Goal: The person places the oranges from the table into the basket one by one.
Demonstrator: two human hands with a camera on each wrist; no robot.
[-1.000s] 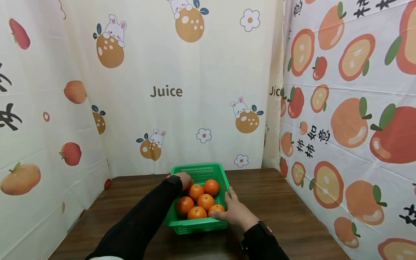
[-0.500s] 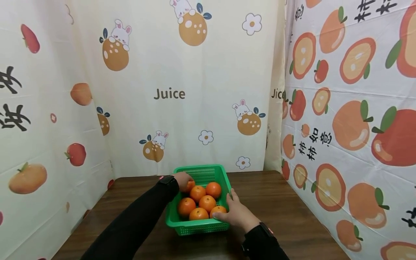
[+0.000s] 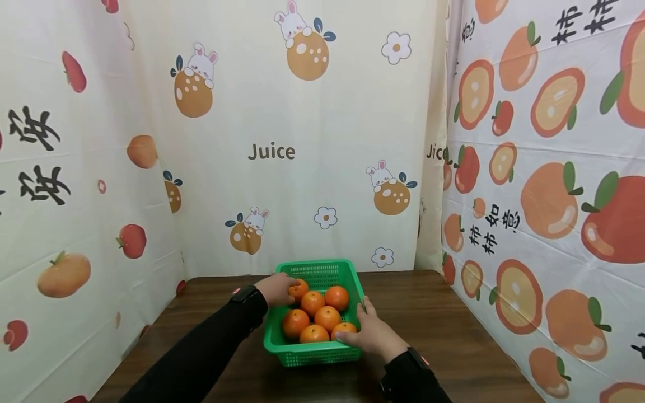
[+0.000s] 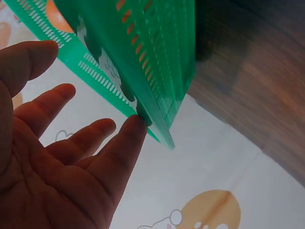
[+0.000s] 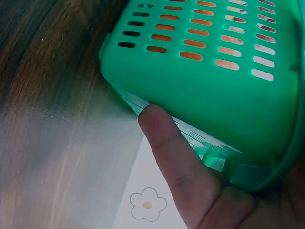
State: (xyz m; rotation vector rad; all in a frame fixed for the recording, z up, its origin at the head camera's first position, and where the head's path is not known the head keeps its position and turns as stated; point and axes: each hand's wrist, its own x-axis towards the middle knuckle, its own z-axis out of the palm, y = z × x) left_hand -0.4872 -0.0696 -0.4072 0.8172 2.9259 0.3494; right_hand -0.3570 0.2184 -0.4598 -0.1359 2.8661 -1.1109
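Observation:
A green plastic basket [image 3: 318, 347] with slotted walls stands on the table and holds several oranges [image 3: 327, 318]. My left hand [image 3: 276, 288] is at the basket's back left rim, fingers spread and loosely bent, beside the rearmost orange [image 3: 298, 290]. The left wrist view shows nothing in the left hand [image 4: 71, 171]; one fingertip meets or overlaps the rim. My right hand [image 3: 375, 333] holds the right side, its thumb over the rim near the front right orange [image 3: 345, 330]. Against the outer wall lies one finger [image 5: 167, 143] in the right wrist view; the thumb is hidden there.
Dark brown wooden table [image 3: 428, 358] surrounds the basket. Printed cloths hang behind and on both sides, including a cream back cloth [image 3: 342, 129] and a fruit-patterned right cloth [image 3: 534, 140].
My left hand has drawn back from inside the basket to its left rim, uncovering the rear orange. The right hand keeps its place on the basket. The head view has shifted slightly.

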